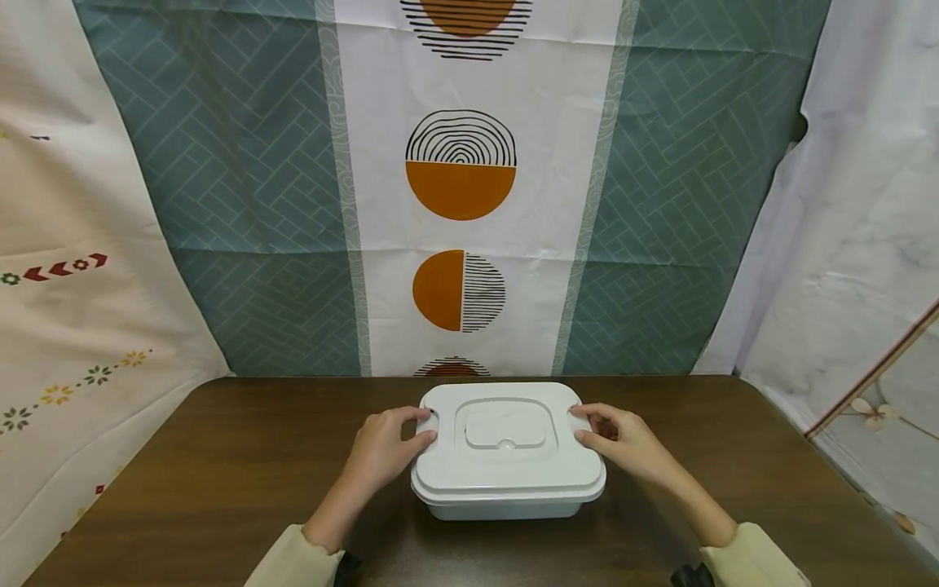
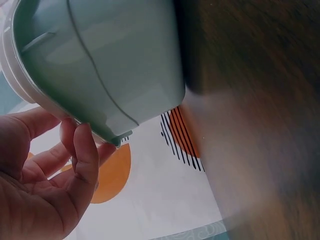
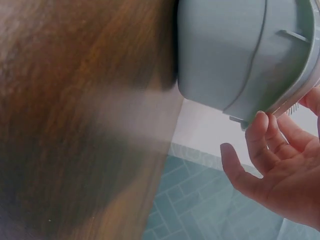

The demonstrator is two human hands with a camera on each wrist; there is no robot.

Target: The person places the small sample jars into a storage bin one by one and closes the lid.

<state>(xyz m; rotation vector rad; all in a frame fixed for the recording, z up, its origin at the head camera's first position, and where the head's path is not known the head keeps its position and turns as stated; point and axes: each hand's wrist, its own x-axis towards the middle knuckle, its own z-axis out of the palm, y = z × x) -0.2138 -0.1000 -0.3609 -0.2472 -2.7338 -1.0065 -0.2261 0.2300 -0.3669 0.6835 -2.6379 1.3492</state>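
A lidded rectangular plastic box (image 1: 506, 512) sits on the table, pale grey-green in the wrist views. Its white lid (image 1: 506, 465) has a raised oval panel on top and lies over the box's rim. My left hand (image 1: 389, 444) pinches the lid's left end, thumb on top and fingers curled at the edge. At the opposite end, my right hand (image 1: 631, 444) grips the lid the same way. Under the lid's edge, curled fingertips of the left hand (image 2: 55, 175) touch the rim. One finger of the right hand (image 3: 280, 165) extends away from the box.
The dark brown wooden table (image 1: 257, 456) extends on both sides of the box. Behind it hangs a patterned cloth (image 1: 469, 228) with orange half circles. Pale fabric (image 1: 88, 326) hangs at the left, and marbled fabric (image 1: 844, 285) at the right.
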